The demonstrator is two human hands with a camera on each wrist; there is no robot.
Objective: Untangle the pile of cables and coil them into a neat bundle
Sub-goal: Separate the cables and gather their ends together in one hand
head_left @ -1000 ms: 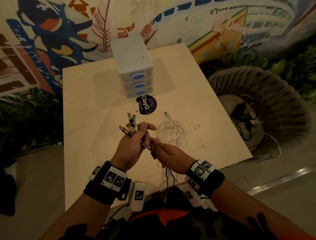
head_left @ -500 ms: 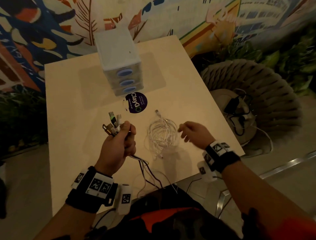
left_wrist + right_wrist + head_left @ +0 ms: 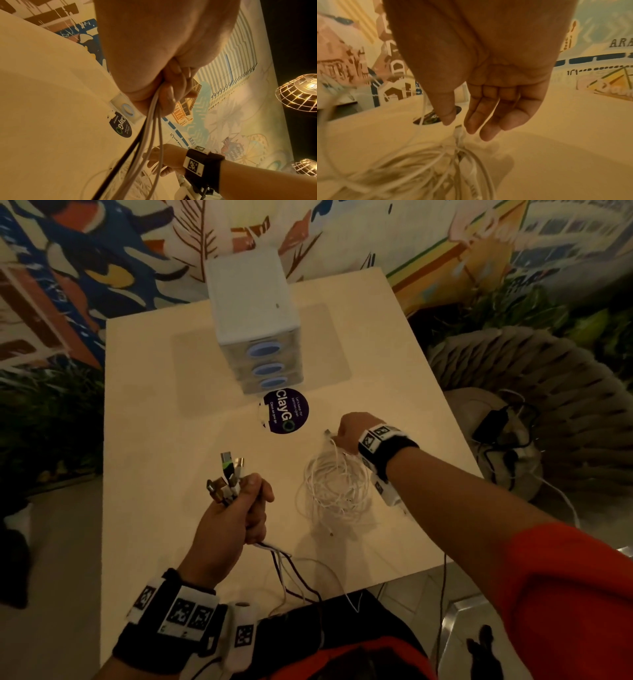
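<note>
Left hand (image 3: 236, 515) is fisted round a bunch of cable ends, metal USB-type plugs (image 3: 227, 477) sticking up out of the fist, their thin white and dark cords (image 3: 291, 573) trailing off the near table edge toward the lap; prob. held plugs-together so the lengths hang free and sort out. Right hand (image 3: 349, 433) is over the far side of the loose pile of thin white cables (image 3: 334, 486) on the pale wooden tabletop (image 3: 164, 405). In the wrist view its fingers (image 3: 488, 121) are relaxed and extended, thumb and fingertips just above a white connector (image 3: 458, 132), not yet pinching; looks like reaching for the next end. Beyond the pile: round dark "ClayGo" sticker (image 3: 286, 410), then a small white plastic drawer unit with blue oval handles (image 3: 255, 313). More cables lie on a woven seat (image 3: 513, 392) beside the table.
</note>
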